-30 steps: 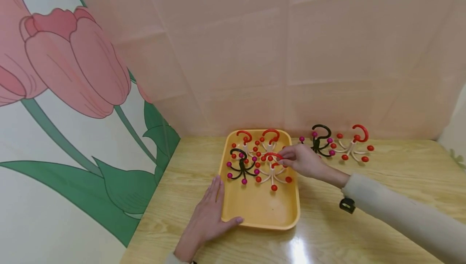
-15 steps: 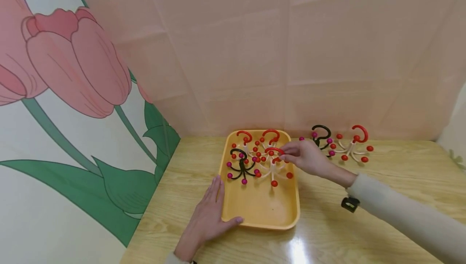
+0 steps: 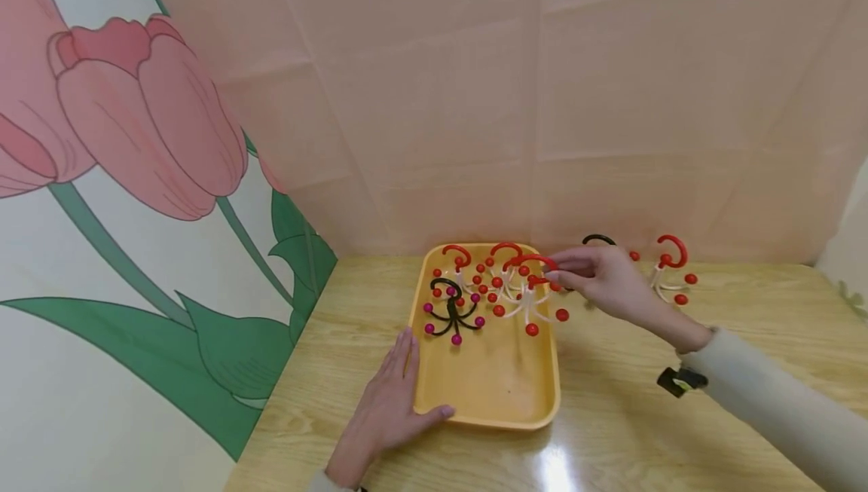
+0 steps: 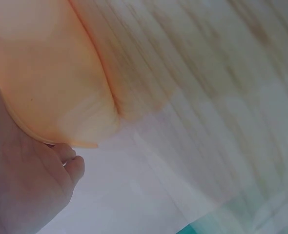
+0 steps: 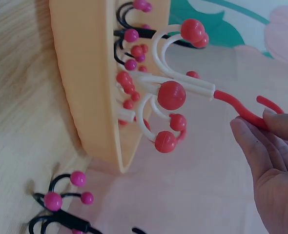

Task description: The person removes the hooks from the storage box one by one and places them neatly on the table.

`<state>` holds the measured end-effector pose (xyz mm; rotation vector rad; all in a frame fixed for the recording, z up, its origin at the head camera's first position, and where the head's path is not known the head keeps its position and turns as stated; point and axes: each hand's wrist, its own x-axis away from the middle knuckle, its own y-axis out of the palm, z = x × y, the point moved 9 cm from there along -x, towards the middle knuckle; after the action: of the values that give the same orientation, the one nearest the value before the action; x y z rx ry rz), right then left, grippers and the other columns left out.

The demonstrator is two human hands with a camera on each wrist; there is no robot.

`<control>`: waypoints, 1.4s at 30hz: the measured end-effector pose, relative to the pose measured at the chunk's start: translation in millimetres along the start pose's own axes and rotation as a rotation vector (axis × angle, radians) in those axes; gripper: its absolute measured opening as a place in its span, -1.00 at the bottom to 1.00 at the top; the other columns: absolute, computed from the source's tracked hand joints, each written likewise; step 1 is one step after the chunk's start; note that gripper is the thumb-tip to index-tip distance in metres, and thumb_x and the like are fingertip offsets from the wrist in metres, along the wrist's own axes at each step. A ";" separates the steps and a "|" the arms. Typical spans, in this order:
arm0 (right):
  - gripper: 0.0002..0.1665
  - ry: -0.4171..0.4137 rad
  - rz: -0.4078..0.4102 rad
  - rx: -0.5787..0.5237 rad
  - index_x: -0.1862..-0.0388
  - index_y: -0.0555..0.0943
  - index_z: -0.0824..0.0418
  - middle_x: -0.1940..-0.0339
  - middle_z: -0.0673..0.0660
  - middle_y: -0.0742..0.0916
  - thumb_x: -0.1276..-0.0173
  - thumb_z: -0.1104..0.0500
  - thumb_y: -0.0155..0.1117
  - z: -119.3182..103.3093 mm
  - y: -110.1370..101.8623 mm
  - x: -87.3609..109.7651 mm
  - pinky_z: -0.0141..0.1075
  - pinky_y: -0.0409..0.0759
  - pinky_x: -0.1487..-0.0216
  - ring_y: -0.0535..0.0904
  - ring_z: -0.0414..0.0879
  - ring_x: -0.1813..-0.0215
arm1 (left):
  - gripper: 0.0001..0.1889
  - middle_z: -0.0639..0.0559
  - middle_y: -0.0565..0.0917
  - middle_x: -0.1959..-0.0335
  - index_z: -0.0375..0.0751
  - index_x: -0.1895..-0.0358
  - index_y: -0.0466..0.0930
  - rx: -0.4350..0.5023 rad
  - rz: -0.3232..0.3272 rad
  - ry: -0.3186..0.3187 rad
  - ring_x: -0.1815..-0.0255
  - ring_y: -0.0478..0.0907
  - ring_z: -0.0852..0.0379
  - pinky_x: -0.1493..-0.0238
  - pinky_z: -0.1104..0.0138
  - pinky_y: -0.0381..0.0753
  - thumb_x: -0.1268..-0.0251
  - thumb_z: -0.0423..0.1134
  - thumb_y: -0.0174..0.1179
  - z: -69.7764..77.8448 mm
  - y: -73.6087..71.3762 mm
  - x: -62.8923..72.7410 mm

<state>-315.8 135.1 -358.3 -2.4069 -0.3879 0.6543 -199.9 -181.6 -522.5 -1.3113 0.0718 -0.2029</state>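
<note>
Between thumb and fingers, my right hand point(image 3: 613, 285) pinches the red curved handle of a head massager point(image 3: 527, 297) with white legs and red ball tips. It hangs over the right rim of the yellow tray point(image 3: 488, 390); in the right wrist view the massager point(image 5: 183, 85) is raised off the tray floor. My left hand point(image 3: 383, 401) rests along the tray's front left corner, fingers straight on its left side, thumb at the front rim. A black massager point(image 3: 453, 311) with magenta balls stands inside the tray. Behind it are two more red-handled massagers, partly overlapped.
On the wooden table point(image 3: 678, 386), right of the tray, stand a red-handled massager point(image 3: 671, 251) and a black one point(image 3: 598, 239), mostly hidden behind my right hand in the head view. A pink cloth point(image 3: 475, 100) hangs behind; a tulip-printed wall point(image 3: 163, 251) is at left.
My right hand has lifted the red-handled massager from the tray's right part and carried it up and rightward. The left hand and the tray have stayed put.
</note>
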 end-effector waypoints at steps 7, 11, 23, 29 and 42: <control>-0.72 0.056 0.033 -0.029 -0.08 0.78 0.22 0.08 0.24 0.88 -0.43 0.21 0.46 10.2 -22.0 15.9 -0.38 0.76 0.43 0.79 -0.44 0.24 | 0.35 -0.09 -0.33 -0.79 -0.19 -0.74 -0.28 0.002 0.004 0.020 -0.82 -0.25 -0.10 -0.74 -0.01 0.10 -0.17 0.74 -0.05 1.9 -1.6 -0.1; -0.70 0.053 0.087 -0.021 -0.09 0.78 0.21 0.05 0.24 0.88 -0.40 0.21 0.49 15.8 -34.0 23.6 -0.46 0.76 0.34 0.78 -0.49 0.20 | 0.35 -0.14 -0.27 -0.80 -0.22 -0.74 -0.24 -0.002 0.023 0.030 -0.82 -0.22 -0.13 -0.73 -0.02 0.13 -0.18 0.72 -0.03 2.8 -3.0 0.8; -0.61 0.201 0.184 -0.012 -0.18 0.76 0.23 0.13 -0.55 0.72 -0.46 0.09 0.45 53.3 -58.8 55.4 -0.55 0.72 0.27 0.74 -0.55 0.17 | 0.33 -0.07 -0.31 -0.80 -0.19 -0.74 -0.24 0.006 0.009 0.012 -0.82 -0.28 -0.08 -0.74 0.00 0.13 -0.19 0.72 -0.03 2.3 -2.2 1.8; -0.52 0.275 0.202 -0.009 -0.23 0.72 0.29 0.19 -0.60 0.70 -0.48 0.03 0.43 75.5 -64.7 67.9 -0.55 0.70 0.32 0.71 -0.62 0.18 | 0.34 -0.06 -0.34 -0.79 -0.17 -0.75 -0.25 0.014 -0.009 -0.001 -0.82 -0.32 -0.04 -0.74 -0.01 0.11 -0.17 0.75 -0.07 2.0 -1.4 0.6; -0.46 0.344 0.297 -0.003 -0.20 0.74 0.30 0.29 -0.72 0.66 -0.43 -0.06 0.47 104.7 -63.3 82.6 -0.25 0.19 0.78 0.69 -0.59 0.33 | 0.33 -0.10 -0.29 -0.80 -0.21 -0.74 -0.22 -0.002 0.017 0.026 -0.82 -0.29 -0.07 -0.74 0.02 0.10 -0.19 0.72 -0.05 2.5 -2.4 0.4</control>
<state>-310.5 268.6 -421.1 -2.5410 0.1134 0.3490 -199.4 -179.9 -519.5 -1.3098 0.1045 -0.2055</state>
